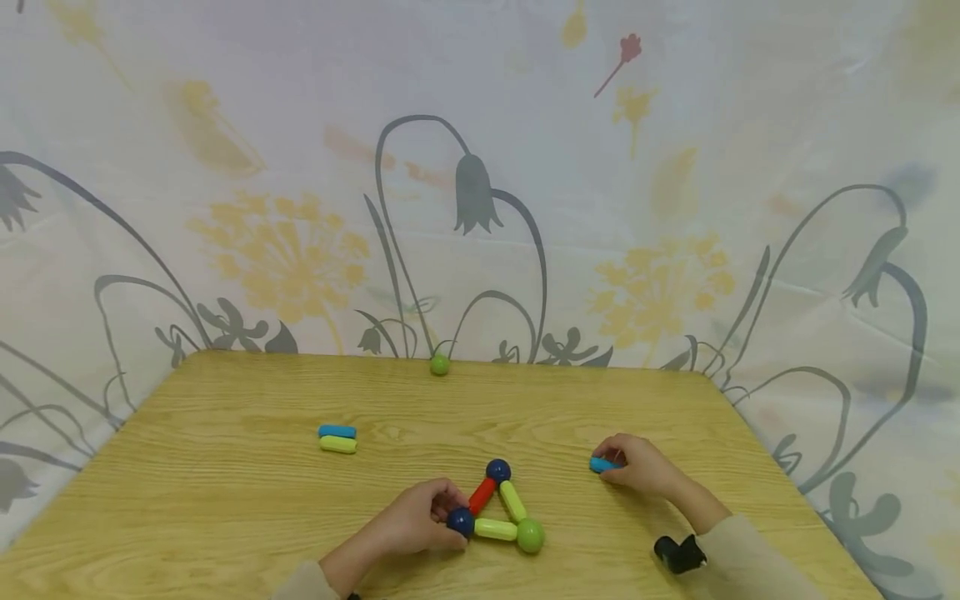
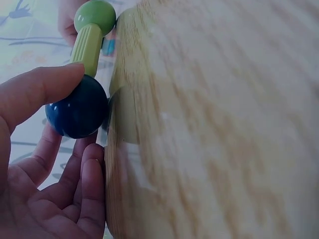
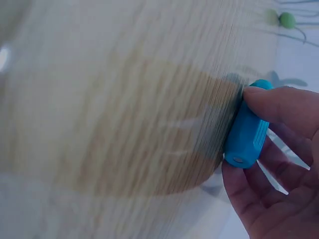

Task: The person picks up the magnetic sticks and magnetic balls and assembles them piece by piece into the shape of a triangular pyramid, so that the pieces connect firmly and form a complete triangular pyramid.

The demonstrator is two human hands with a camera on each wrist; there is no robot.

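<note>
A triangle of magnetic rods and balls lies on the table in the head view. Its sides are a red rod and two yellow-green rods. Dark blue balls form two corners, and a green ball forms the third. My left hand holds the near-left dark blue ball, thumb on one side and fingers curled by the other. To the right of the triangle, my right hand pinches a blue magnetic rod between thumb and fingers, close over the tabletop.
Another blue rod and a yellow-green rod lie side by side at the left. A loose green ball sits at the table's back edge, against the flower-patterned backdrop. Some black object shows beside my right sleeve.
</note>
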